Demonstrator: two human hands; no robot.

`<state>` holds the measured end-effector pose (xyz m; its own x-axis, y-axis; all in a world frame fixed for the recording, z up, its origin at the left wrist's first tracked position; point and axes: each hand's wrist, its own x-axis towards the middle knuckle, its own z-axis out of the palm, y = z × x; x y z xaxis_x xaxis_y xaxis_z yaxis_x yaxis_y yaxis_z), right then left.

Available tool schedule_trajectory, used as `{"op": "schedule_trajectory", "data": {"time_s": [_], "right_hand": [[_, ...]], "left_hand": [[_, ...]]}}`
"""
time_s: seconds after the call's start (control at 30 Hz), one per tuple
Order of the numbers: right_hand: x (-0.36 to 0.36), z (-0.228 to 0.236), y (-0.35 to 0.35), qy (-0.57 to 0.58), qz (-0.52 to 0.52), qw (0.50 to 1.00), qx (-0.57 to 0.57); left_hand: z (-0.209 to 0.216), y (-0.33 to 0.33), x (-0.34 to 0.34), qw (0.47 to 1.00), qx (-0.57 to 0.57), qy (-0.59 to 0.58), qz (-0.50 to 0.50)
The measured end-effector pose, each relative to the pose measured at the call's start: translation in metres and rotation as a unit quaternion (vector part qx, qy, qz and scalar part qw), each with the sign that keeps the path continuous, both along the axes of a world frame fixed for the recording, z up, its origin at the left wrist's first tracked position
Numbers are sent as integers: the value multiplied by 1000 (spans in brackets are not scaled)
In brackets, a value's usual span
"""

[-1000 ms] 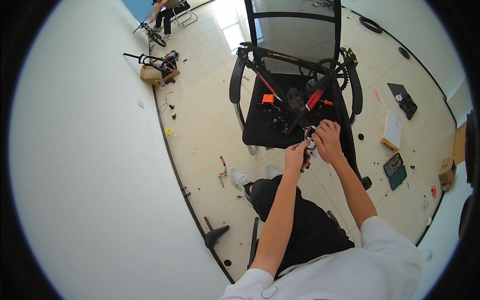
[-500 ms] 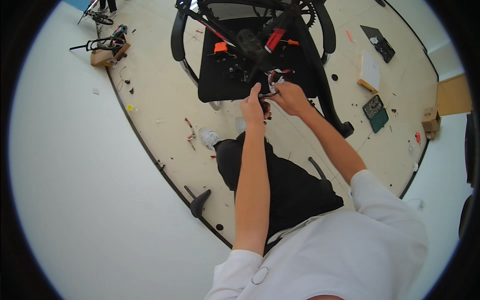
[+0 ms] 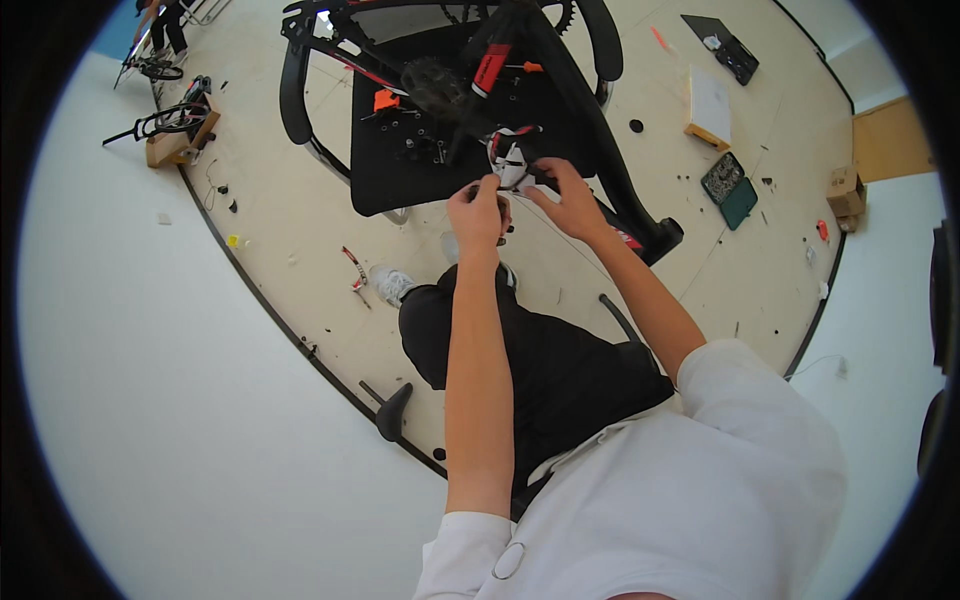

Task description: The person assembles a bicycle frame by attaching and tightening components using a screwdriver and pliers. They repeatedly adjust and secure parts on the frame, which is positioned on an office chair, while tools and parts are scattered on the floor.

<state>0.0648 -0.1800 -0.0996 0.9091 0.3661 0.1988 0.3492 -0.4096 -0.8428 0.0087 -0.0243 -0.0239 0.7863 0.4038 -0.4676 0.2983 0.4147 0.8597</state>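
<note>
My left hand (image 3: 478,216) is closed in a pinch around a small dark part, mostly hidden by its fingers, just off the front edge of the black chair seat (image 3: 385,185). My right hand (image 3: 572,204) is beside it, thumb and fingers curled together; what they hold is too small to make out. Right beyond both hands is a white, red and black piece (image 3: 511,165), its kind unclear. A thin cable trails below the right hand. A black bicycle frame with a red panel (image 3: 489,70) rests on the chair, with loose small parts (image 3: 425,140) around it.
An orange tool (image 3: 385,100) and an orange-handled screwdriver (image 3: 531,68) lie on the seat. On the right floor are a green case (image 3: 738,203) and a white box (image 3: 709,110). A bicycle saddle (image 3: 395,412) lies by the left wall. Another person stands far left.
The view has shifted, so the chair and frame appear further left and up. My right hand has moved away from the left; the two were close together, and a gap now shows between them.
</note>
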Motion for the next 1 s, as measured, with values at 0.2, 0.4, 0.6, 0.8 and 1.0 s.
{"op": "schedule_trajectory", "data": {"time_s": [0.2, 0.4, 0.6, 0.8, 1.0], "right_hand": [[-49, -44, -75, -75, -22, 973, -218], [-53, -51, -91, -64, 6, 975, -215], [-77, -56, -71, -75, -7, 956, -283], [-92, -51, -62, -42, 8, 961, -274], [-42, -17, -50, 170, -86, 981, 35]], "left_hand": [[5, 3, 2, 999, 9, 5, 36], [3, -9, 13, 1000, 1, -8, 8], [-8, -3, 10, 999, 26, -18, 14], [-9, -5, 6, 997, 76, -21, 26], [-8, -4, 3, 992, 125, 10, -9]]}}
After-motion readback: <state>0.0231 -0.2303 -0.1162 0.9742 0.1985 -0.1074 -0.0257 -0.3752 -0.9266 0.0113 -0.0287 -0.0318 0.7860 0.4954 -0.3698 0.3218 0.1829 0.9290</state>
